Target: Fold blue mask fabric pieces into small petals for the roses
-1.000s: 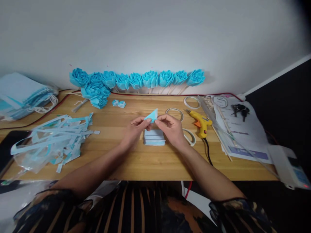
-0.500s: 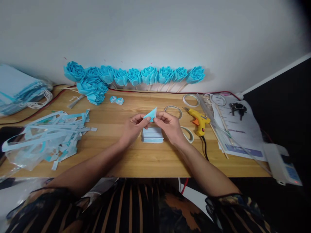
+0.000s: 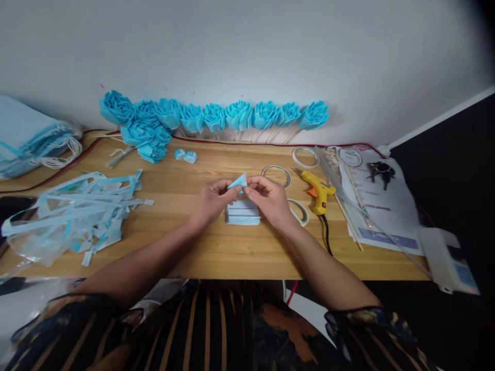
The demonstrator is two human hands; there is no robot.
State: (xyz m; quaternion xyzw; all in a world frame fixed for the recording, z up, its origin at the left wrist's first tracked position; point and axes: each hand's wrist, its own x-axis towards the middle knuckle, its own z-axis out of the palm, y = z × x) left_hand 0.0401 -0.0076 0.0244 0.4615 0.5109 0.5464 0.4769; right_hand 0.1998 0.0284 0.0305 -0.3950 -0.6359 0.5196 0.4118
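Between my two hands is a small light-blue piece of folded fabric [image 3: 238,182], its pointed corner up and a paler edge on the right. My left hand [image 3: 214,200] pinches its left side between thumb and fingers. My right hand [image 3: 269,198] grips its lower right side the same way. Just below the fingertips, a stack of pale blue folded pieces [image 3: 243,213] lies on the wooden table [image 3: 216,252]; my hands hide part of its top. Two small folded blue-and-white pieces [image 3: 186,156] lie farther back, left of centre.
Blue fabric roses [image 3: 238,115] on sticks line the wall. Cut strips [image 3: 88,206] are heaped at left, near a stack of pale sheets [image 3: 27,136]. Tape rolls [image 3: 277,176], a yellow glue gun [image 3: 317,190] with its cord, papers [image 3: 382,206] and keys [image 3: 381,173] lie at right.
The folded piece has been turned or curled slightly between my fingers, so its tip sits a little lower and its paler edge shows more. Both hands keep their pinch. The view has tilted slightly.
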